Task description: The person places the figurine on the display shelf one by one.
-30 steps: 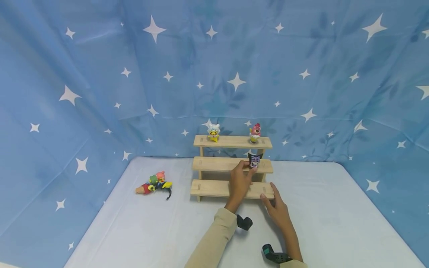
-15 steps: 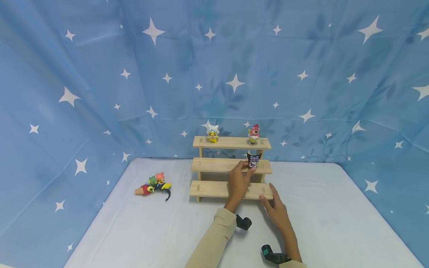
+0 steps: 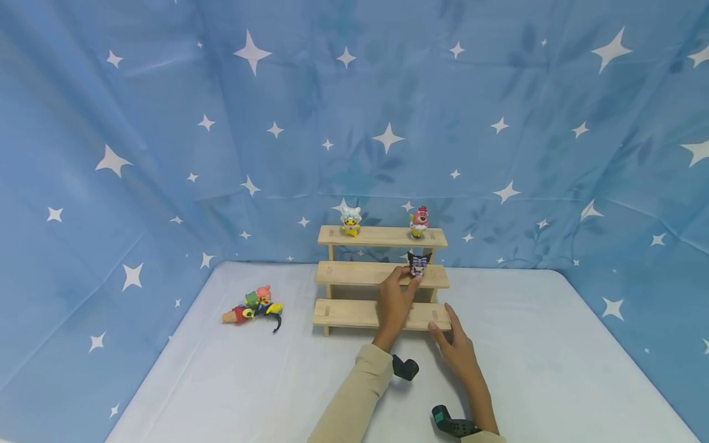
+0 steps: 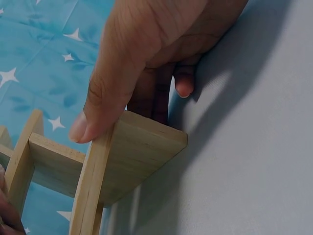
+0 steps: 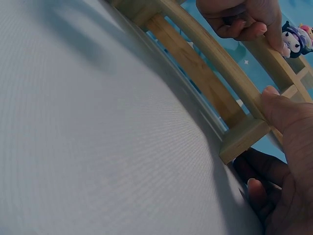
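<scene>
In the head view my left hand (image 3: 394,301) pinches a small figurine with black pointed ears and a purple bow (image 3: 419,264). The figurine is upright over the right part of the middle shelf; my fingers hide its left side. A three-step wooden display stand (image 3: 349,312) is under it. My right hand (image 3: 458,352) holds the right end of the lowest step. The right wrist view shows that thumb (image 5: 281,107) on the step, with the other fingers curled by its end. There the figurine (image 5: 293,41) is beside my left hand (image 5: 244,19).
A yellow figurine in a white hood (image 3: 351,221) and a pink bear figurine (image 3: 418,221) stand on the top shelf. Several colourful figurines (image 3: 255,307) lie in a pile on the white table (image 3: 221,381), left of the stand. A blue starry curtain (image 3: 299,92) hangs behind.
The head view has shifted very slightly. Both hands keep their places at the figurine and the stand, with no clear movement.
</scene>
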Action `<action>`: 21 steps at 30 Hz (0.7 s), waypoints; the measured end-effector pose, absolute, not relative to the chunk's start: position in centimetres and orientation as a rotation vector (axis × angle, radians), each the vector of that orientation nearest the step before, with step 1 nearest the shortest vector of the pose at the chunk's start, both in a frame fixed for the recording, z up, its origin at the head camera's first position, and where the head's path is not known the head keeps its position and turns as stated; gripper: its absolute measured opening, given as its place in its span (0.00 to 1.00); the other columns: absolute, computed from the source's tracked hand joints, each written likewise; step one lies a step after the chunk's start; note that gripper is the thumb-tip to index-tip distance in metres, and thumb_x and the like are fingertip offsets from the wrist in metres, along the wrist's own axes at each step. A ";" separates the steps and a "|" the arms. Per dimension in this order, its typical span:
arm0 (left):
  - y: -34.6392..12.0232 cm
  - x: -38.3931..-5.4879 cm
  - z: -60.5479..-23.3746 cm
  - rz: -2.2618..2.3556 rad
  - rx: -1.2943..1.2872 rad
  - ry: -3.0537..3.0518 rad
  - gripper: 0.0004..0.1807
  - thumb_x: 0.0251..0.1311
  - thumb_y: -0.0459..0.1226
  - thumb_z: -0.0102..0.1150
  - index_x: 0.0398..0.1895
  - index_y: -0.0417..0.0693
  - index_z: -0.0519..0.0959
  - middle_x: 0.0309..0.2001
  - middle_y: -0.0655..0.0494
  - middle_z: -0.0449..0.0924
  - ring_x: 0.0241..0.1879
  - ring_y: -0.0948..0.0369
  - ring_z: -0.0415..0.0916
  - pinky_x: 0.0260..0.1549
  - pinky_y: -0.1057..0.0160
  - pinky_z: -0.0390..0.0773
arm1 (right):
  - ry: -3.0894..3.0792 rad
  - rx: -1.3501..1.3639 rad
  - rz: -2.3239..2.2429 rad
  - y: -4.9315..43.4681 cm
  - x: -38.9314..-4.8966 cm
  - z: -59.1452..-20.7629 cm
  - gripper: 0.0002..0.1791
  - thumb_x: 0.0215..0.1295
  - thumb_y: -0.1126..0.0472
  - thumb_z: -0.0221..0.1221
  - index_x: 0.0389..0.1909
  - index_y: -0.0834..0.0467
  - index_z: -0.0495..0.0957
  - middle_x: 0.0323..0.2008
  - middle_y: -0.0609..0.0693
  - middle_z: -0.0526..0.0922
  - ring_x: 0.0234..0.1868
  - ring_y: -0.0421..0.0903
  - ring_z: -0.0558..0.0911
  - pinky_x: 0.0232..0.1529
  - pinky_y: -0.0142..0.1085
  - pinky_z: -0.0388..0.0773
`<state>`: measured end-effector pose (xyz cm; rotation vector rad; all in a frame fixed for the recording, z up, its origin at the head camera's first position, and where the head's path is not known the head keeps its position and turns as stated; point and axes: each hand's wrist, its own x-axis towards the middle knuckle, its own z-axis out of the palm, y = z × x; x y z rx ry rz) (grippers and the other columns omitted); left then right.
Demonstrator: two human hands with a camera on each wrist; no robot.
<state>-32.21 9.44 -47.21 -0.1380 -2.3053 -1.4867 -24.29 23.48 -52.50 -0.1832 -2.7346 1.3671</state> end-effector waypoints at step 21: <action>9.7 -32.3 -47.4 -1.364 -0.101 -2.307 0.17 0.59 0.53 0.64 0.50 0.63 0.82 0.50 0.69 0.85 0.50 0.62 0.83 0.34 0.59 0.82 | -2.737 -0.171 1.380 23.5 -24.3 -52.5 0.45 0.71 0.37 0.49 0.78 0.53 0.42 0.76 0.64 0.50 0.74 0.67 0.53 0.70 0.62 0.51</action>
